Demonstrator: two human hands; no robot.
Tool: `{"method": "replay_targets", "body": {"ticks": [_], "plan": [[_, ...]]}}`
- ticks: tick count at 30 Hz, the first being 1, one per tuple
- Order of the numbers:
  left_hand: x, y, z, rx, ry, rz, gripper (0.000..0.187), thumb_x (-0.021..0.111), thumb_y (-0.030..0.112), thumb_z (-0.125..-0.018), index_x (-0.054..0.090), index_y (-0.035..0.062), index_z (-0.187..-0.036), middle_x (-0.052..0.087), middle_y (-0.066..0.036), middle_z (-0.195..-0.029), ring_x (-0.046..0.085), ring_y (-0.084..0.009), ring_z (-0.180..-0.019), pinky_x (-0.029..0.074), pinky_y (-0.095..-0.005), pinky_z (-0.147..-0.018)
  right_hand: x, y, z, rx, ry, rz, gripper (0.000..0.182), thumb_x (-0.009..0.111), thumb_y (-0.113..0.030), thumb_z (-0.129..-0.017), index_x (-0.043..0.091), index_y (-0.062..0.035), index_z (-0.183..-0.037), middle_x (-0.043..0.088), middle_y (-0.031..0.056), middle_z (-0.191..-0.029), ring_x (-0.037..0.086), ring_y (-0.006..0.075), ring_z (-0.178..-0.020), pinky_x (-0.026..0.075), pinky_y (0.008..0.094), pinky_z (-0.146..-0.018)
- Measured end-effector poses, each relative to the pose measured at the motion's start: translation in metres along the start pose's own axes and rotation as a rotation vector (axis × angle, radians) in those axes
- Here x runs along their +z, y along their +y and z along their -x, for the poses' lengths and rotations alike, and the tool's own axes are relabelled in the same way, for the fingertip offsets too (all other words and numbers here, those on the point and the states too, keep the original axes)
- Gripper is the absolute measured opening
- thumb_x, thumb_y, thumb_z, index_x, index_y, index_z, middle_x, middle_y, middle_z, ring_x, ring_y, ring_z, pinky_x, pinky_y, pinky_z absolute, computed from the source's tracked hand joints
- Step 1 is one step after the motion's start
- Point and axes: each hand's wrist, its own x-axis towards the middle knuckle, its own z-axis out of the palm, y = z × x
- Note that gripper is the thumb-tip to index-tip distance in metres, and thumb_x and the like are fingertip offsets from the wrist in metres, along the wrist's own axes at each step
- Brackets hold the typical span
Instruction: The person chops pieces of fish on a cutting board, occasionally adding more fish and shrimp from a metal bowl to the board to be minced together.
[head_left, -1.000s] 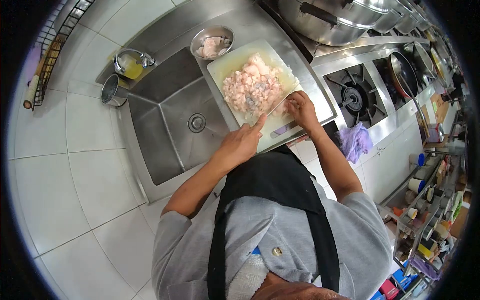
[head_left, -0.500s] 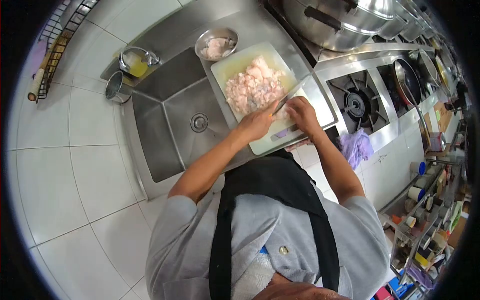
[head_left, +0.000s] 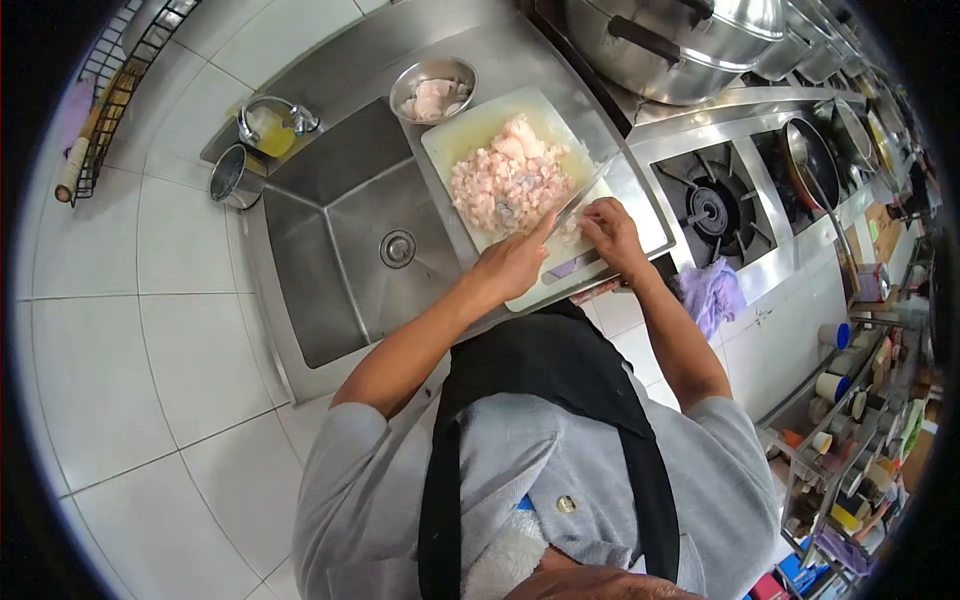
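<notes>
My left hand [head_left: 512, 266] is wrapped round the handle of a knife [head_left: 584, 192], its index finger stretched along the top. The blade points away to the upper right, over the board's right side. My right hand [head_left: 614, 236] is curled close beside the blade, fingertips pressed on a small pale piece of raw meat [head_left: 570, 232], partly hidden by the fingers. Under both hands lies a whitish-green cutting board [head_left: 448, 140]. A heap of diced pale pink meat [head_left: 508, 182] covers its middle, just beyond the knife. A steel bowl [head_left: 402, 92] with larger pale pieces stands behind the board.
The board rests on a steel counter beside a sink basin [head_left: 340, 270]. A tap [head_left: 278, 112] and a metal cup [head_left: 234, 176] are at the sink's far left. On the right are a gas burner [head_left: 712, 208], a purple cloth [head_left: 712, 296], a frying pan [head_left: 812, 165] and a large pot [head_left: 680, 50].
The knife has shifted slightly beside my right hand, and my left hand has moved a little with it. The fingers of my right hand have drawn a little away from the blade.
</notes>
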Motion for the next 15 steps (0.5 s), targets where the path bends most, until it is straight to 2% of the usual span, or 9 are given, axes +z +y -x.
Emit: {"method": "replay_targets", "body": {"ticks": [3, 6, 7, 8, 9, 10, 11, 14, 15], "plan": [[0.050, -0.030, -0.004, 0.334, 0.294, 0.003, 0.063, 0.053, 0.016, -0.098, 0.028, 0.0089, -0.156, 0.058, -0.029, -0.132, 0.059, -0.0437, -0.118, 0.047, -0.0481, -0.100, -0.005, 0.012, 0.010, -0.042, -0.084, 0.120, 0.018, 0.070, -0.005, -0.085, 0.066, -0.0011, -0.103, 0.064, 0.0150, -0.104, 0.062, 0.0344, -0.102, 0.052, 0.0410, -0.086], [0.043, -0.032, -0.030, 0.191, 0.155, 0.143, 0.064, 0.055, 0.019, -0.098, 0.030, 0.0086, -0.156, 0.058, -0.030, -0.131, 0.060, -0.0437, -0.117, 0.048, -0.0469, -0.099, -0.009, 0.016, 0.001, -0.106, -0.111, 0.202, 0.032, 0.073, -0.010, -0.084, 0.065, -0.0031, -0.114, 0.061, 0.0170, -0.117, 0.059, 0.0359, -0.111, 0.050, 0.0416, -0.093], [0.017, -0.017, -0.019, 0.110, 0.081, 0.151, 0.062, 0.056, 0.020, -0.098, 0.033, 0.0076, -0.154, 0.060, -0.030, -0.128, 0.061, -0.0438, -0.115, 0.049, -0.0458, -0.097, -0.013, 0.012, 0.004, -0.163, -0.095, 0.230, 0.038, 0.075, -0.012, -0.084, 0.063, -0.0044, -0.120, 0.059, 0.0179, -0.123, 0.057, 0.0370, -0.115, 0.050, 0.0422, -0.095], [0.006, -0.017, -0.013, 0.103, 0.136, 0.201, 0.061, 0.056, 0.021, -0.098, 0.034, 0.0077, -0.154, 0.061, -0.030, -0.126, 0.061, -0.0439, -0.115, 0.049, -0.0455, -0.097, -0.016, 0.008, 0.001, -0.228, -0.072, 0.257, 0.045, 0.076, -0.014, -0.083, 0.061, -0.0058, -0.125, 0.057, 0.0187, -0.129, 0.056, 0.0381, -0.119, 0.049, 0.0428, -0.098], [-0.001, -0.019, -0.005, 0.091, 0.183, 0.248, 0.061, 0.055, 0.021, -0.099, 0.034, 0.0077, -0.154, 0.061, -0.030, -0.125, 0.061, -0.0441, -0.114, 0.049, -0.0452, -0.097, -0.019, 0.004, -0.002, -0.219, -0.100, 0.342, 0.064, 0.080, -0.025, -0.082, 0.053, -0.0090, -0.138, 0.048, 0.0194, -0.142, 0.047, 0.0404, -0.130, 0.040, 0.0464, -0.109], [-0.003, -0.023, 0.001, 0.075, 0.225, 0.293, 0.060, 0.055, 0.021, -0.099, 0.035, 0.0077, -0.154, 0.062, -0.030, -0.124, 0.062, -0.0443, -0.114, 0.049, -0.0449, -0.097, -0.020, 0.000, -0.005, -0.282, -0.130, 0.373, 0.067, 0.080, -0.028, -0.081, 0.051, -0.0093, -0.139, 0.047, 0.0193, -0.143, 0.046, 0.0402, -0.132, 0.038, 0.0474, -0.110], [0.008, -0.042, -0.003, 0.231, 0.416, 0.246, 0.059, 0.054, 0.022, -0.100, 0.034, 0.0094, -0.154, 0.062, -0.029, -0.125, 0.061, -0.0437, -0.114, 0.048, -0.0450, -0.097, -0.021, -0.003, -0.011, -0.343, -0.159, 0.400, 0.070, 0.080, -0.032, -0.081, 0.050, -0.0095, -0.141, 0.046, 0.0192, -0.144, 0.044, 0.0401, -0.134, 0.036, 0.0483, -0.111], [-0.001, -0.038, 0.008, 0.027, 0.235, 0.213, 0.059, 0.052, 0.021, -0.101, 0.032, 0.0119, -0.156, 0.059, -0.028, -0.132, 0.059, -0.0429, -0.119, 0.048, -0.0453, -0.099, -0.016, 0.008, -0.027, -0.385, -0.287, 0.419, 0.078, 0.079, -0.046, -0.079, 0.049, -0.0105, -0.142, 0.049, 0.0168, -0.141, 0.043, 0.0385, -0.134, 0.032, 0.0498, -0.113], [0.008, -0.044, 0.005, 0.088, 0.290, 0.153, 0.060, 0.052, 0.020, -0.101, 0.031, 0.0125, -0.156, 0.057, -0.028, -0.134, 0.059, -0.0428, -0.120, 0.048, -0.0454, -0.099, -0.014, 0.014, -0.031, -0.376, -0.330, 0.451, 0.079, 0.078, -0.048, -0.079, 0.050, -0.0107, -0.142, 0.049, 0.0162, -0.140, 0.044, 0.0381, -0.133, 0.032, 0.0495, -0.112]]}}
